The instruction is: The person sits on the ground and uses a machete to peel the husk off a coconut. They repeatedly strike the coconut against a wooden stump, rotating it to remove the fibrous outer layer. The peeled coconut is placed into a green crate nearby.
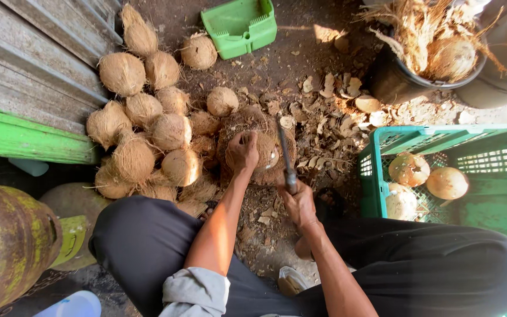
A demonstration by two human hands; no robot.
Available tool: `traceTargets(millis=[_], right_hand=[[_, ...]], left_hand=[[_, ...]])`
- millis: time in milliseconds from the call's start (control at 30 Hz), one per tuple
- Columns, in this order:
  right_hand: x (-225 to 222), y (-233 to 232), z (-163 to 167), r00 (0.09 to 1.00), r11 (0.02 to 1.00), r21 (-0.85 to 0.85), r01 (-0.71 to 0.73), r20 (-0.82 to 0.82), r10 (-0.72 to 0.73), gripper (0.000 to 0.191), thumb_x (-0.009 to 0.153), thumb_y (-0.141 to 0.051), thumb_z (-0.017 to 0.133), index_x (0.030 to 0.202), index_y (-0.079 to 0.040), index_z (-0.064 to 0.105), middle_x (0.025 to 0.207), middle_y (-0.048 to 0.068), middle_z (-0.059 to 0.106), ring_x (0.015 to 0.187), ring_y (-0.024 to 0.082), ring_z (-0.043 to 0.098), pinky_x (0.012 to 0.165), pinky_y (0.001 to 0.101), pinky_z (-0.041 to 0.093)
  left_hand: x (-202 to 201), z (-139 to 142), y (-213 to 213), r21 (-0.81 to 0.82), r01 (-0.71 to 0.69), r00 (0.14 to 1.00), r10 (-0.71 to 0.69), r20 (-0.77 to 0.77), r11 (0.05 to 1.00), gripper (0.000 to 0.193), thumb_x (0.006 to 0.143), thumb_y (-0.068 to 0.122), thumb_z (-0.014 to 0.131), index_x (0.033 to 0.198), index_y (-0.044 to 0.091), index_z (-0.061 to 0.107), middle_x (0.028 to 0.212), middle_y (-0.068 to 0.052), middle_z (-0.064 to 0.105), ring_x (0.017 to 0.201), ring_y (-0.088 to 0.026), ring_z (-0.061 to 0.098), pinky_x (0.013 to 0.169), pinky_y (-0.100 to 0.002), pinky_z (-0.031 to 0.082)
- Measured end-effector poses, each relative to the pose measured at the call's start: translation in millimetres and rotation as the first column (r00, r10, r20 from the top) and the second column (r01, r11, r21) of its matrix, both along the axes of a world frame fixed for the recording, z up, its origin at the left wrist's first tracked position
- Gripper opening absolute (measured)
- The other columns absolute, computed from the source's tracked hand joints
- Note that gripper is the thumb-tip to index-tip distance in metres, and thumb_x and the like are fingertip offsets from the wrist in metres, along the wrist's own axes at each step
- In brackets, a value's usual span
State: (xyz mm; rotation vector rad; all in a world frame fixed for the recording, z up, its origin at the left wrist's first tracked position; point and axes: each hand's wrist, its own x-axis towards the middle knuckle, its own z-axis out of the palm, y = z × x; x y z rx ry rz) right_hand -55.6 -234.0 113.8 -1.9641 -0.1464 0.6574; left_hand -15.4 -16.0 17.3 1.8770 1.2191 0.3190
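Brown, fibrous coconut (259, 147): sits on a round husk-covered block on the dirt floor, directly ahead of the seated person's knees. Left hand (242, 151): rests on top of the coconut, fingers curled together and pressing it down. Right hand (298, 202): fingers clamped around the handle of a dark-bladed knife (285, 157), whose blade stands nearly upright with its upper part against the coconut's right side.

Pile of husked coconuts (148, 129): heaped just left of the block, reaching back along a corrugated metal wall (36, 53) with a green painted ledge (24, 138).

Shell chips and husk scraps (330, 111): scattered over the ground behind and right of the block.

Green plastic crate (470, 170): stands to the right, near the right knee, holding three smooth, pale peeled coconuts (447, 183).

Black bucket (400, 79): farther back on the right, filled with loose husk fibre (429, 35).

Small green plastic basket (240, 24): lies at the far edge, well apart from the block.

Rusted yellow-green gas cylinder (7, 240): lies at the near left, beside the left leg.
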Motion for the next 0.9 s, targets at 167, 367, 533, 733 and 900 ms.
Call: traceTargets(millis=[167,367,533,733,900], right_hand=[[16,7,-7,0.981,0.999,-0.046,-0.001,-0.196,-0.008,0.028,0.096,-0.029,0.067,0.082,-0.008,0.057,0.059,0.000,0.047,0.047,0.014,0.042,0.045,0.0366,0.035],[1,5,9,1.000,0.999,-0.020,-0.030,-0.008,0.030,0.028,0.098,-0.034,0.066,0.095,-0.009,0.056,0.062,0.002,0.045,0.051,0.013,0.042,0.047,0.0362,0.040],[-5,6,28,0.988,0.998,-0.044,-0.038,-0.154,0.031,0.030,0.097,-0.038,0.065,0.094,-0.008,0.059,0.062,0.001,0.054,0.052,0.012,0.051,0.049,0.0336,0.045],[-10,6,53,1.000,0.999,0.052,0.014,-0.003,-0.014,0.026,0.097,-0.034,0.063,0.095,-0.009,0.061,0.063,0.001,0.050,0.052,0.010,0.046,0.046,0.0315,0.038],[-18,12,49,0.997,0.954,0.295,0.053,-0.061,-0.036,0.022,0.099,-0.027,0.064,0.093,-0.005,0.061,0.067,-0.004,0.048,0.053,0.007,0.042,0.044,0.0289,0.034]], left_hand=[[-5,30,3,0.002,0.076,0.987,-0.076,0.139,0.997,0.054,0.089,0.063,0.061,0.102,0.014,0.079,0.080,-0.007,0.070,0.075,-0.024,0.063,0.072,-0.045,0.050],[-39,30,21,-0.130,0.214,0.959,-0.182,0.219,0.968,0.048,0.095,0.053,0.062,0.117,0.012,0.073,0.100,-0.016,0.067,0.093,-0.030,0.063,0.084,-0.047,0.051],[-38,12,25,-0.276,-0.134,0.986,0.155,0.057,0.952,0.044,0.096,0.046,0.057,0.108,0.008,0.075,0.103,-0.017,0.074,0.097,-0.032,0.068,0.088,-0.048,0.051],[-21,5,25,-0.191,-0.011,0.998,0.023,0.062,0.981,0.044,0.095,0.052,0.053,0.101,0.016,0.079,0.086,-0.004,0.070,0.077,-0.019,0.064,0.071,-0.043,0.053],[-9,2,25,-0.073,0.146,0.989,-0.148,-0.028,0.987,0.049,0.105,0.053,0.048,0.100,0.013,0.077,0.072,-0.004,0.063,0.060,-0.017,0.053,0.056,-0.042,0.046]])
